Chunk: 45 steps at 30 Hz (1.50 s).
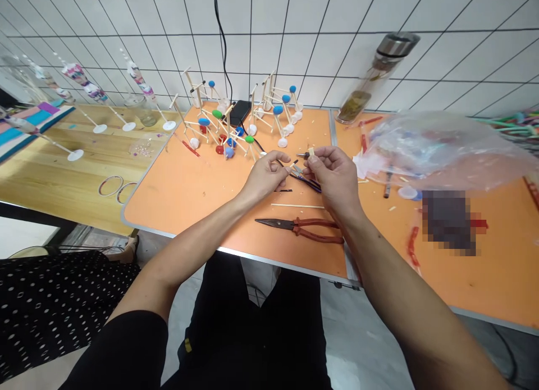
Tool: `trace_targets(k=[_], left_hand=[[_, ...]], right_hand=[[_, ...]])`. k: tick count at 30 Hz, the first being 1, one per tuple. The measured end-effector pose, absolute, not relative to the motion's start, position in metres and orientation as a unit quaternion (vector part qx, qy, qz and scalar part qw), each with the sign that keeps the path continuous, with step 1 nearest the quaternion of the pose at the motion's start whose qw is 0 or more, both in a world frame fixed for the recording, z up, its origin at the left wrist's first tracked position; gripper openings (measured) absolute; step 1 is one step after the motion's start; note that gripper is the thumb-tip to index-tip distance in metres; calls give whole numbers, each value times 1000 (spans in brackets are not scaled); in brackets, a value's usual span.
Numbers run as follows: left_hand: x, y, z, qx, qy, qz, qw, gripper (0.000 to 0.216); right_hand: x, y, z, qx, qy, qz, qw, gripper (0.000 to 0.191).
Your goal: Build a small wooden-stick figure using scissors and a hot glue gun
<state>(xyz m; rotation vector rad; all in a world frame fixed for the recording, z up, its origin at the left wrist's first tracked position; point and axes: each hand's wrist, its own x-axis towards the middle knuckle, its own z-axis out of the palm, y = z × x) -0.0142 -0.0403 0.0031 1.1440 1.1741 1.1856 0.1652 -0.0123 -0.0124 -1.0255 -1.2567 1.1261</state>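
Observation:
Over the orange table [177, 193], my left hand [267, 176] pinches a short thin stick with a dark end [294, 163]. To its right, my right hand [337, 171] is closed on a small pale wooden piece [311, 152]. A dark pointed tip [302, 155] sticks out leftward beside that piece; what it belongs to is hidden by the fingers. Small dark-handled pliers [309, 181] lie beneath and between the hands. Nearer the front edge rest red-handled long-nose pliers [295, 224]. A thin wooden stick [297, 205] lies just behind them.
Stick models with coloured balls [227, 131] stand at the back, near a black phone [239, 113]. A glass flask [366, 86] and a plastic bag [433, 148] are back right. Several decorated sticks on white bases [128, 126] stand left. Another person's dotted clothing [59, 305] shows lower left.

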Motion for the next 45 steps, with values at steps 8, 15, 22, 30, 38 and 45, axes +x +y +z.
trace_targets(k=[8, 15, 22, 30, 38, 45], left_hand=[[-16, -38, 4, 457, 474, 527, 538, 10], [-19, -36, 3, 416, 470, 547, 555, 4], [-20, -36, -2, 435, 449, 553, 550, 21], [-20, -34, -2, 446, 474, 539, 535, 40], [-21, -33, -5, 469, 477, 540, 511, 21], [-28, -29, -3, 461, 488, 571, 474, 27]], right_hand=[[162, -18, -10, -436, -563, 473, 519, 50], [158, -21, -12, -434, -584, 481, 489, 54], [156, -24, -7, -422, -599, 482, 481, 59], [153, -24, -10, -420, -610, 480, 470, 61], [151, -23, -12, -423, -618, 470, 467, 57], [157, -23, -5, -436, -621, 435, 485, 41]])
